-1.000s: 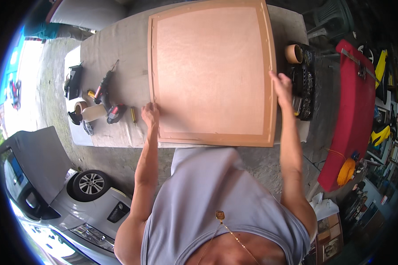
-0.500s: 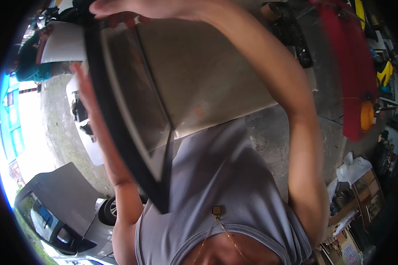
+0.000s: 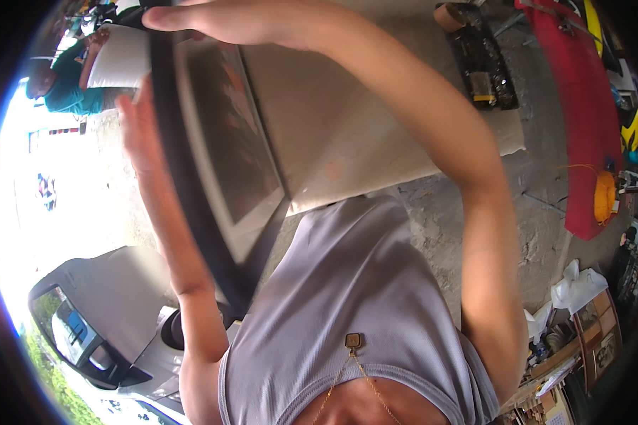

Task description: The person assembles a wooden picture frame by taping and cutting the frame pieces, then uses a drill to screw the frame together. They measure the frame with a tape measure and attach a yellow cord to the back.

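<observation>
A black picture frame [image 3: 186,159] stands steeply tilted in front of my chest, a pale mat and a dim, blurred picture [image 3: 230,134] showing inside it. At its far end my right hand [image 3: 227,23] reaches across from the right, fingers closed over the edge with the thumb pointing left. My left hand [image 3: 139,134], smeared by motion, lies along the outer left side of the frame and grips it; some of its fingers are hidden behind the frame. The frame's near corner hangs close to my shirt, above the near edge of a beige-covered table [image 3: 361,113].
On the table's far right lie a brown tape roll [image 3: 449,18] and a black plastic-wrapped bundle [image 3: 483,60]. A red-covered table [image 3: 587,127] stands right. At far left a person in teal [image 3: 71,88] handles a white panel [image 3: 124,60]. A car [image 3: 110,304] is at lower left.
The picture frame has shifted a little to the right and turned, so more of its picture side shows. Both hands stay on it; my left hand has moved slightly nearer its edge.
</observation>
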{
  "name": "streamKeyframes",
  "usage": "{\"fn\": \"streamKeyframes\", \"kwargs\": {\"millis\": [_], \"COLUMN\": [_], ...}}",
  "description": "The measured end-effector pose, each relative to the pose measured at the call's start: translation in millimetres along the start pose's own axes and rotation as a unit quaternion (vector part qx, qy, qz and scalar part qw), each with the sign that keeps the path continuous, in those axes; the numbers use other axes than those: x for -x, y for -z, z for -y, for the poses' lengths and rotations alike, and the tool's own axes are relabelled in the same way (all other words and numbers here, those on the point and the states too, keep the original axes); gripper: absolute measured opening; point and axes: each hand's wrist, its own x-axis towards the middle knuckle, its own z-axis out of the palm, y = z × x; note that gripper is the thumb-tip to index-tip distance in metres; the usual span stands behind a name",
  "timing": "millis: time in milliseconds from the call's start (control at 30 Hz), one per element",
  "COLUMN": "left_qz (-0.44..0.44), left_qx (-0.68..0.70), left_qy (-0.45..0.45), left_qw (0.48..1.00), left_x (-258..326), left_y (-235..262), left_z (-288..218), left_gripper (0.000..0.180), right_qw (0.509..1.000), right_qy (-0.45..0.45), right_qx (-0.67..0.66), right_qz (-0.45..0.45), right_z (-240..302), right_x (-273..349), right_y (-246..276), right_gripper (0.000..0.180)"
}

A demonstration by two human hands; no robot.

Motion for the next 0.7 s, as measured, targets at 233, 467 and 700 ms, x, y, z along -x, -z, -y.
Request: {"fn": "streamKeyframes", "kwargs": {"millis": [233, 467, 700], "left_qz": [-0.224, -0.357, -0.421], "left_qx": [-0.229, -0.516, -0.499], "left_qy": [0.295, 0.298, 0.262], "left_qw": [0.9, 0.719, 0.711], "left_x": [43, 106, 144], "left_y": [29, -37, -2], "left_z": [241, 311, 325], "left_gripper": [0.064, 0.05, 0.032], "right_qw": [0.958, 0.838, 0.777], "right_qy": [-0.187, -0.454, -0.564], "right_qx": [-0.1, -0.09, 0.074], "right_qz": [-0.193, -0.289, -0.27], "right_z": [-46, -254, -289], "right_x": [108, 266, 259], "right_y": [74, 195, 177], "right_gripper": [0.042, 0.035, 0.045]}}
